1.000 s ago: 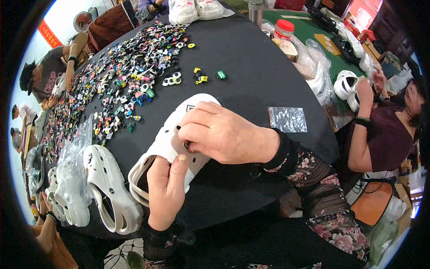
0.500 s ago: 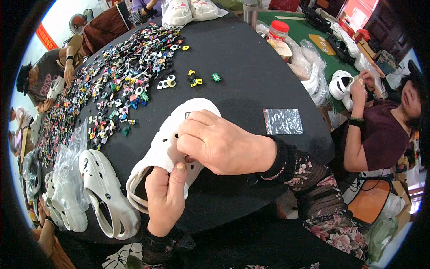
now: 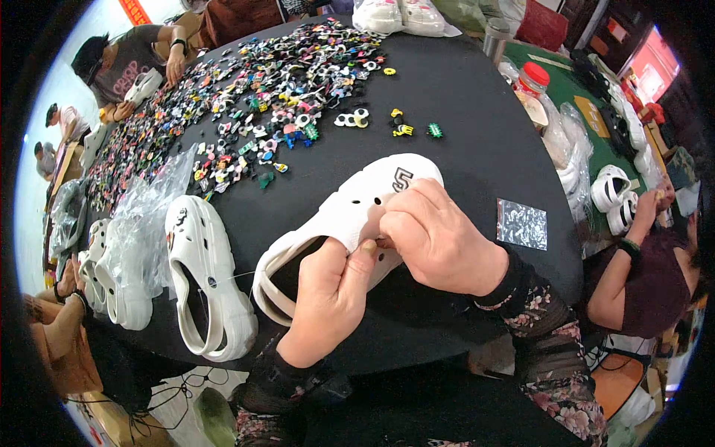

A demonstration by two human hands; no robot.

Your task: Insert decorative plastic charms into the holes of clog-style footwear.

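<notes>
From my end: L hand grips the white clog over the tabletop, fingers inside, prob. to brace it; R hand bent by its vent holes, tips hidden, can't tell if gripping.

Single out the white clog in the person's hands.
The centre clog: the left hand grips its opening's rim, the right hand touches its upper. Neither hand touches any other; the neighbouring clog to its left lies on the black table.
</notes>
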